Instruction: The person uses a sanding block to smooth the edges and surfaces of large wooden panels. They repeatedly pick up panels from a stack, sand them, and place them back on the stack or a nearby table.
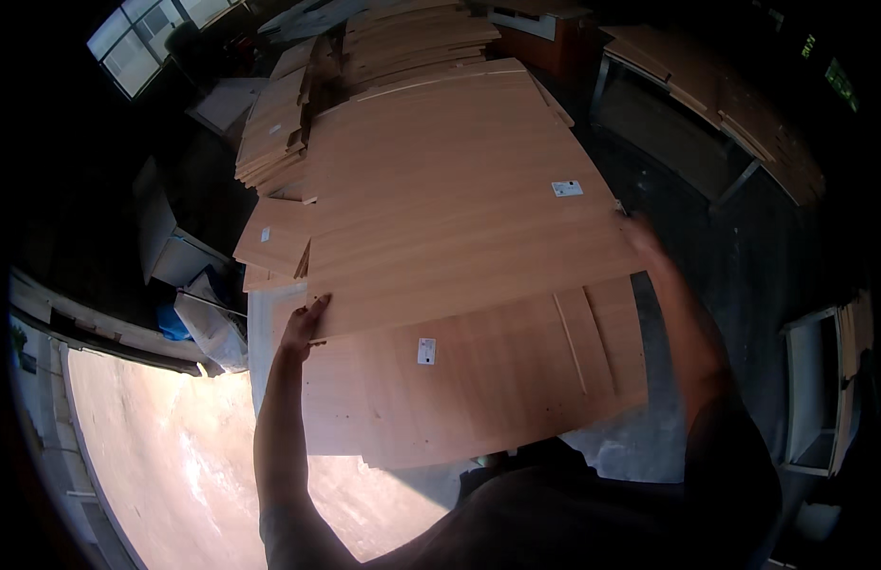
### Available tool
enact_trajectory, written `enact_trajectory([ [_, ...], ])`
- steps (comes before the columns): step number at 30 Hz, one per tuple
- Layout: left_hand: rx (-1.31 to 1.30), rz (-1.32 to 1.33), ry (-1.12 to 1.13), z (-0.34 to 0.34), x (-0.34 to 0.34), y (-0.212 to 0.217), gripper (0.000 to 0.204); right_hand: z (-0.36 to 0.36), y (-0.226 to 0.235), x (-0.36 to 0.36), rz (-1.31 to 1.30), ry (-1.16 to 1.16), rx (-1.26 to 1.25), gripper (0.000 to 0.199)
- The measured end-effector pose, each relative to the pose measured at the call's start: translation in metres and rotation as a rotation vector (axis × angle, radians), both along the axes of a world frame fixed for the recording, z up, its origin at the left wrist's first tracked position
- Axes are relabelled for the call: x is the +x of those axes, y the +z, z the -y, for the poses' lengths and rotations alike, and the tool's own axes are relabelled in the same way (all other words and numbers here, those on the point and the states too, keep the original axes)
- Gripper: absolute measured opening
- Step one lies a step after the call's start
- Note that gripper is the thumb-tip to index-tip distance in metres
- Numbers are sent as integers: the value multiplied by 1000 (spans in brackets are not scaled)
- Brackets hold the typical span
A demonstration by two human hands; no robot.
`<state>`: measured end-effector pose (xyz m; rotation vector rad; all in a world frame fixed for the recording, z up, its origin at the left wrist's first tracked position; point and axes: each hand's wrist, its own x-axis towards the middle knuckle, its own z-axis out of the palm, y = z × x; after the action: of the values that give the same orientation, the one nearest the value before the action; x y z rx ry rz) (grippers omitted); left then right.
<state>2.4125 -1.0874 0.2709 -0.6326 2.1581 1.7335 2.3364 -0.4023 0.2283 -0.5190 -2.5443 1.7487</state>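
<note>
A large light-brown wooden panel (450, 209) lies across the middle, with a small white label (567, 189) near its right edge. My left hand (306, 325) is closed on its near left corner, thumb on top and the other fingers partly hidden. On the right edge, my right hand (640, 239) grips the same panel, its fingers mostly out of sight. Beneath the panel's near edge, a lower wooden panel (478, 389) shows, with a white label (426, 351) and a narrow wooden strip (569, 342) on it.
Stacked panels (274, 123) stand to the left, with more piled boards (417, 43) at the far end. A metal-legged table (669, 81) bearing boards is at the far right. A white frame (811, 389) stands at the right; a plastic bag (212, 323) lies at the left.
</note>
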Motion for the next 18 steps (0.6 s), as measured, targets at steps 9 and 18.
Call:
enact_trajectory([
  [9, 107, -90, 203, 13, -60, -76, 47, -13, 80, 9, 65, 101, 442, 49],
  [18, -1240, -307, -192, -92, 154, -188, 69, 67, -66, 346, 163, 41, 612, 56],
])
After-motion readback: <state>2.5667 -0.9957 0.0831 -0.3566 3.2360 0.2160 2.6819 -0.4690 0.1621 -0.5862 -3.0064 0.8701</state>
